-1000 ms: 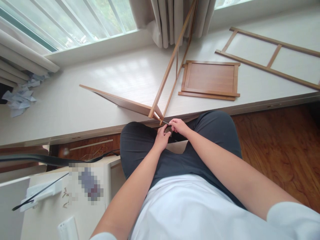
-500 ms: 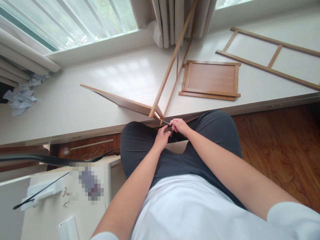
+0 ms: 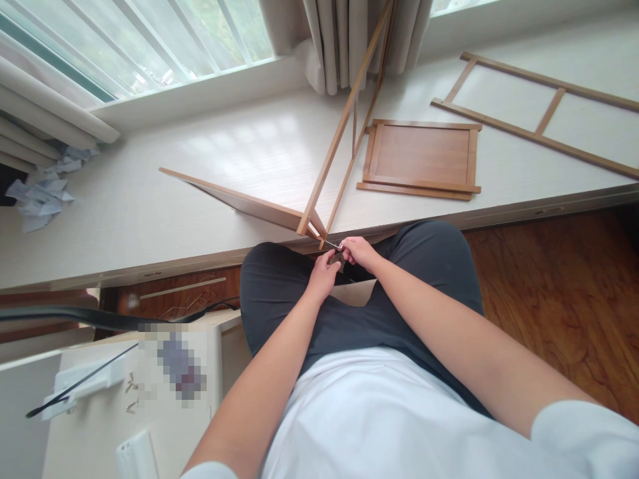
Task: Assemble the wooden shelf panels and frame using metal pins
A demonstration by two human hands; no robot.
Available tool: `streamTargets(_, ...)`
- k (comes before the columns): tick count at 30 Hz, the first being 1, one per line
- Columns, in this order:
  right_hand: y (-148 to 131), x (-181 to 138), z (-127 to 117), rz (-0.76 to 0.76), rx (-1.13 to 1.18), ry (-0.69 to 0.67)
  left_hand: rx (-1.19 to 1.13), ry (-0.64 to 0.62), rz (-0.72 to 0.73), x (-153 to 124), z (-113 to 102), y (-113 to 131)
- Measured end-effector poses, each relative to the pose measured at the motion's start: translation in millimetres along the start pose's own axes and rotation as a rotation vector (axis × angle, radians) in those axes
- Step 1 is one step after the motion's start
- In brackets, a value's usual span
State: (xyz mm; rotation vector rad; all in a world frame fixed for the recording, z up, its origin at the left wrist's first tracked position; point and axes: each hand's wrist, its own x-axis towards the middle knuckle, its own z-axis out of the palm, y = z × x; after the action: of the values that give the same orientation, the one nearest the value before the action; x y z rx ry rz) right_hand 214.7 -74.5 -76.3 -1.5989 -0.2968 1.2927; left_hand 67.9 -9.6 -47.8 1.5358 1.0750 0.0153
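Note:
I sit with my knees against a white window ledge (image 3: pixel 150 206). A partly built wooden frame (image 3: pixel 319 173) leans on the ledge, its lower corner just above my lap. My left hand (image 3: pixel 323 274) is curled beneath that corner, fingers closed around a small dark piece I cannot make out. My right hand (image 3: pixel 358 251) pinches a thin metal tool (image 3: pixel 332 245) whose tip points at the frame's corner. Both hands touch each other between my thighs.
A flat wooden panel (image 3: pixel 421 158) lies on the ledge to the right, and a ladder-like wooden frame (image 3: pixel 539 110) beyond it. Crumpled paper (image 3: pixel 40 193) sits at far left. A white box top (image 3: pixel 124 392) with small screws and a black cable is by my left side.
My left thumb and fingers have shifted slightly against the small piece. The rest has held still.

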Motion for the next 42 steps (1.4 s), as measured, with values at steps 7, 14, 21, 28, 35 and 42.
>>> streamTargets(7,-1,1,1,0.03,-0.012,-0.007,-0.001,0.0,0.002,1,0,-2)
streamTargets(14,0,4,3,0.028,-0.011,-0.011,0.002,-0.005,-0.003,1,0,-2)
streamTargets(21,-1,4,4,0.005,-0.003,-0.002,0.007,-0.006,-0.006,1,0,-2)
streamTargets(28,-1,6,5,0.031,0.002,-0.013,-0.002,-0.01,-0.002,2,0,-3)
streamTargets(35,-3,7,5,-0.006,0.019,-0.014,-0.019,-0.015,-0.008,1,0,-2)
streamTargets(42,5,12,3,-0.196,-0.17,0.043,-0.016,-0.015,-0.027,1,0,0)
